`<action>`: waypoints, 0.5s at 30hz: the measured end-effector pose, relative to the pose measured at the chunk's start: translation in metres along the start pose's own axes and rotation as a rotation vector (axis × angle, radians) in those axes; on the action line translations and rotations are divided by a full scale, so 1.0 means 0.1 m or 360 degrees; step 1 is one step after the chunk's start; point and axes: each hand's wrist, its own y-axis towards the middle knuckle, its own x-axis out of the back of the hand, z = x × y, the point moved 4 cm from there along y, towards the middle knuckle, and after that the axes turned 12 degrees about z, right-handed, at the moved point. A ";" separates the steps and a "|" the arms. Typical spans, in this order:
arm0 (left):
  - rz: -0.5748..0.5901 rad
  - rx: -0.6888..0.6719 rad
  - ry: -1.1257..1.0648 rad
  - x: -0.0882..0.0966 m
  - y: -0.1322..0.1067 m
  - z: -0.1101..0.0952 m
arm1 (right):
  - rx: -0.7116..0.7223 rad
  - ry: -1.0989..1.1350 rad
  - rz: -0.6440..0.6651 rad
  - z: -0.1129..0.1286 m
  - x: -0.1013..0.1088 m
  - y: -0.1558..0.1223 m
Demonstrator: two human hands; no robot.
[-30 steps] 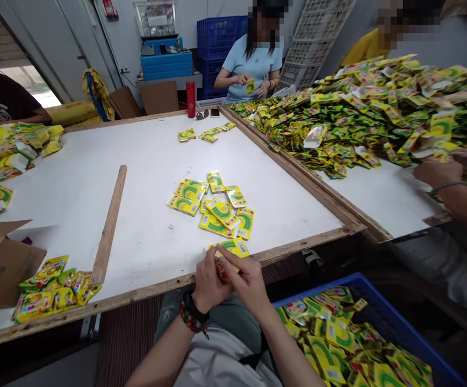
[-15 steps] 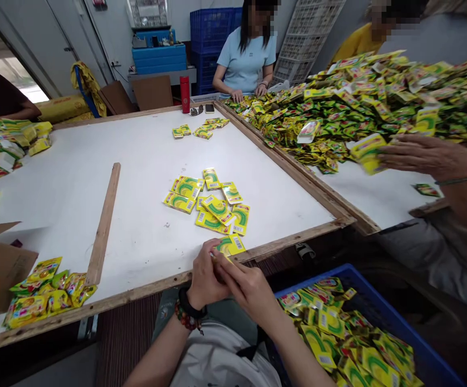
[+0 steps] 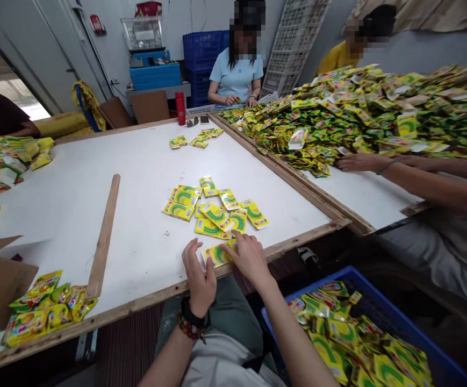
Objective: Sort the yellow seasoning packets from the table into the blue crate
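A flat yellow-and-green packet (image 3: 217,255) lies at the wooden front edge of the white table, between my two hands. My left hand (image 3: 199,277) is by its left end, fingers apart and slightly curled, gripping nothing. My right hand (image 3: 252,259) has its thumb and fingers at the packet's right end, which they partly cover. Just beyond lies a loose group of similar packets, some overlapping; one packet (image 3: 254,214) sits at the group's right side with a white flap showing.
A blue crate (image 3: 354,275) of packets stands low at my right. Wooden strips (image 3: 105,231) divide the table. A cardboard box (image 3: 3,290) and shiny pouches (image 3: 50,306) are at left. Across the right divider, a co-worker's arm (image 3: 418,177) reaches towards a large heap of sachets (image 3: 370,118).
My hands, together before, have moved apart. Another packet now lies at the group's right side. The co-worker on the right no longer holds up a packet, and that hand is lower at the heap.
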 end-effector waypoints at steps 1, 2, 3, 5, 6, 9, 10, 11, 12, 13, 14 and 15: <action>0.0051 0.0086 0.0005 0.01 0.02 0.06 | 0.0000 -0.0008 0.0027 0.09 -0.02 0.03; 0.0152 0.0171 -0.0040 0.01 0.05 0.13 | 0.0019 -0.0011 0.0053 0.16 -0.03 0.04; 0.0284 0.0249 -0.0146 0.00 0.07 0.18 | 0.0062 -0.0007 0.0090 0.21 -0.04 0.02; 0.0536 0.0376 -0.0522 -0.03 0.11 0.22 | 0.0192 0.0043 0.0223 0.26 -0.07 -0.05; 0.0602 0.0415 -0.0742 -0.03 0.12 0.20 | 0.0268 0.0094 0.0308 0.27 -0.08 -0.09; 0.0568 0.0342 -0.1193 0.01 0.15 0.03 | 0.0503 0.0366 0.0475 0.26 -0.05 -0.14; 0.0518 0.0272 -0.1224 0.03 0.15 -0.04 | 0.0581 0.0481 0.0486 0.25 -0.02 -0.14; 0.0479 0.0200 -0.1188 0.06 0.14 -0.12 | 0.0649 0.0592 0.0477 0.25 0.01 -0.14; 0.0446 0.0136 -0.1093 0.09 0.13 -0.18 | 0.0688 0.0689 0.0452 0.24 0.03 -0.13; 0.0406 0.0091 -0.0950 0.12 0.12 -0.22 | 0.0684 0.0765 0.0414 0.22 0.05 -0.13; 0.0352 0.0067 -0.0777 0.16 0.10 -0.25 | 0.0644 0.0819 0.0369 0.20 0.05 -0.12; 0.0297 0.0062 -0.0593 0.19 0.09 -0.26 | 0.0580 0.0867 0.0321 0.18 0.04 -0.12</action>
